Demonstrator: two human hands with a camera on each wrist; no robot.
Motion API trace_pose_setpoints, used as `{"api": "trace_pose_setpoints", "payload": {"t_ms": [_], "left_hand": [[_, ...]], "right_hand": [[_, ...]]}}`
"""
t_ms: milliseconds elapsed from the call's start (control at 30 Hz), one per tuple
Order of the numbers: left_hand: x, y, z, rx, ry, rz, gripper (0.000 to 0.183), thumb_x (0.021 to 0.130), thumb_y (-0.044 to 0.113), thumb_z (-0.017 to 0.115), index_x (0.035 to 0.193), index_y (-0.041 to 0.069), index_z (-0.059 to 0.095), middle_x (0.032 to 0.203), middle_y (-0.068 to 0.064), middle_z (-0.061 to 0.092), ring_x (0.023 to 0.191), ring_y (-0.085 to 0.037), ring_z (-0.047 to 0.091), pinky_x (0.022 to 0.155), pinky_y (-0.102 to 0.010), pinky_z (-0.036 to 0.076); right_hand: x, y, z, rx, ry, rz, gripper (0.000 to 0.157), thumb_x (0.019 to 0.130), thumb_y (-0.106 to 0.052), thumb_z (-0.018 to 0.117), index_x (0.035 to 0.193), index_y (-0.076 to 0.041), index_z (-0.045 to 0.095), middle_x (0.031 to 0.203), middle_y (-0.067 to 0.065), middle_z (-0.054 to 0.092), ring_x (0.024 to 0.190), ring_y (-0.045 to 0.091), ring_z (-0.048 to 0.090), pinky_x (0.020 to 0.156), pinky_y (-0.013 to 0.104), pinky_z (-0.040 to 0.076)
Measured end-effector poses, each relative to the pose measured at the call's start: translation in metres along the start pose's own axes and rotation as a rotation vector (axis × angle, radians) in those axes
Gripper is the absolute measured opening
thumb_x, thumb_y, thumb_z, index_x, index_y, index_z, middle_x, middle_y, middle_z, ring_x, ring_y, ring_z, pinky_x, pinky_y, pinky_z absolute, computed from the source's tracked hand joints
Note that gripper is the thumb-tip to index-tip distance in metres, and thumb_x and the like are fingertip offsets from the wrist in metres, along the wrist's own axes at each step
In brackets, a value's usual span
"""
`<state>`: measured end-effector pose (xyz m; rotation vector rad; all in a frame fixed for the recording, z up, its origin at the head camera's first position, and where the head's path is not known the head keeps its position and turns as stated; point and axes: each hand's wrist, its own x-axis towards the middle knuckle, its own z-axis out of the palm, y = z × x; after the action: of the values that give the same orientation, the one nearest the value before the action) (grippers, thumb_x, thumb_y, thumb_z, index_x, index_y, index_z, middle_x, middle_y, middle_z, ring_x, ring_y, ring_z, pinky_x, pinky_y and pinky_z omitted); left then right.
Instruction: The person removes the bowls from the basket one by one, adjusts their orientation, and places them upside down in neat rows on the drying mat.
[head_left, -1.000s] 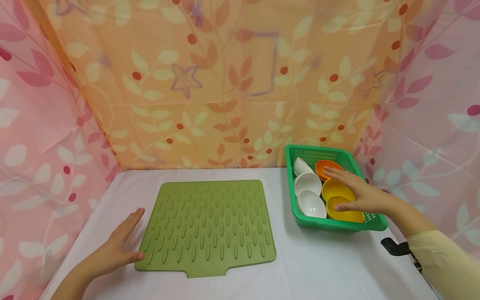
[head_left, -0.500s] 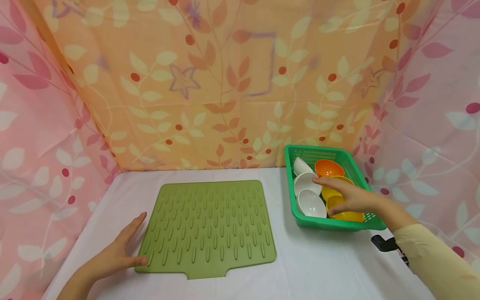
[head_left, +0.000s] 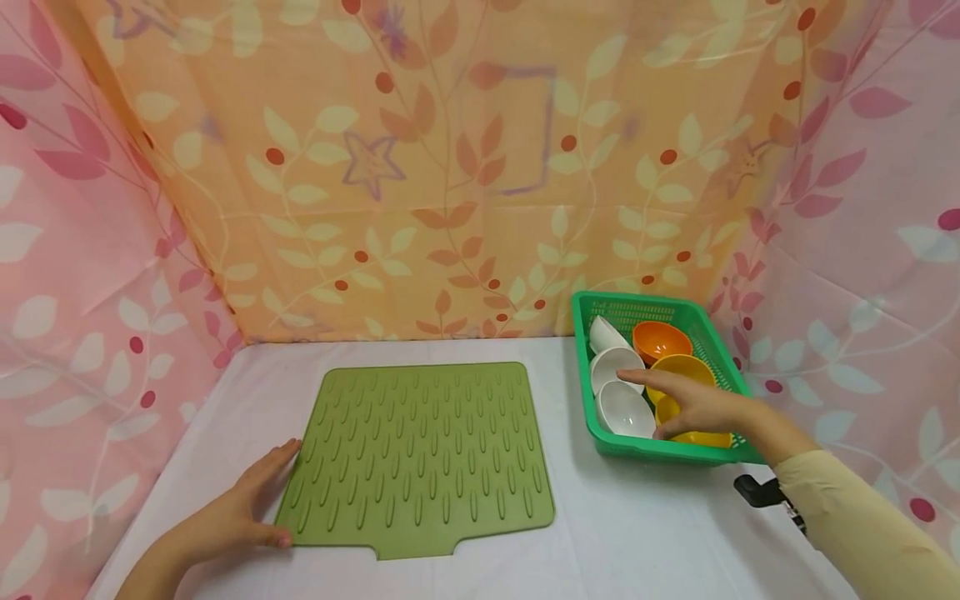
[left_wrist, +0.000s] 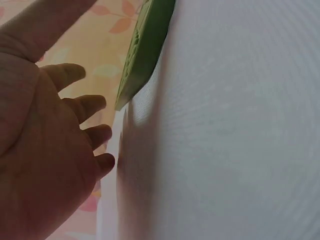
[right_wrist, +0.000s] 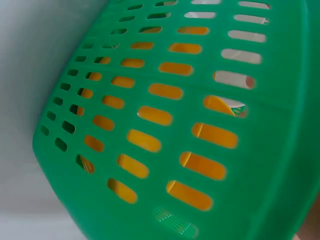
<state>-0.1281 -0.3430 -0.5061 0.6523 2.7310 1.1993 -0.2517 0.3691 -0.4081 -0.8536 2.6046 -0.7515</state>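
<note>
My left hand (head_left: 225, 521) is beside the near left corner of a green ridged mat (head_left: 420, 450), fingers loosely extended and holding nothing. In the left wrist view, that hand (left_wrist: 45, 135) has its fingers spread, with the mat's edge (left_wrist: 150, 45) past them. The right hand (head_left: 701, 408) hovers over a green plastic basket (head_left: 637, 450), fingers extended near the front white bowl (head_left: 624, 408); contact cannot be told. More white bowls (head_left: 609, 365), an orange bowl (head_left: 663, 342) and yellow bowls (head_left: 688, 367) lie in the basket. The hand partly hides the front yellow bowl (head_left: 708, 438).
A white cloth (head_left: 615, 533) covers the table. Patterned curtains (head_left: 450, 250) enclose its back and sides. A black piece (head_left: 757, 490) juts out beneath the right sleeve. In the right wrist view, the slotted basket wall (right_wrist: 270, 150) fills most of the picture.
The right hand has moved left and lower across the basket, from the yellow bowls toward the white ones. My left hand has shifted slightly closer to the mat's edge.
</note>
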Motion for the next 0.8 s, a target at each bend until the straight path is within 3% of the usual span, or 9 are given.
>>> {"api": "trace_pose_setpoints", "payload": {"t_ms": [433,800], "left_hand": [[-0.002,-0.007,0.003,0.054,-0.017,-0.009,0.125,0.066,0.044,0.092,0.164,0.012,0.022,0.162,-0.033,0.021,0.135,0.028,-0.005,0.098,0.005,0.0],[-0.001,-0.012,0.004,0.104,-0.006,-0.016,0.126,0.064,0.049,0.091,0.163,0.011,0.024,0.162,-0.03,0.026,0.137,0.026,-0.005,0.098,0.005,0.001]], "right_hand": [[0.003,0.005,0.005,-0.007,-0.051,0.02,0.097,0.083,-0.018,0.086,0.163,-0.022,0.03,0.166,0.007,0.031,0.149,0.038,0.029,0.099,0.045,0.054],[0.011,0.005,0.005,-0.031,-0.094,0.001,0.099,0.083,-0.024,0.086,0.163,-0.017,0.029,0.166,0.011,0.03,0.15,0.044,0.024,0.104,0.053,0.048]]}}
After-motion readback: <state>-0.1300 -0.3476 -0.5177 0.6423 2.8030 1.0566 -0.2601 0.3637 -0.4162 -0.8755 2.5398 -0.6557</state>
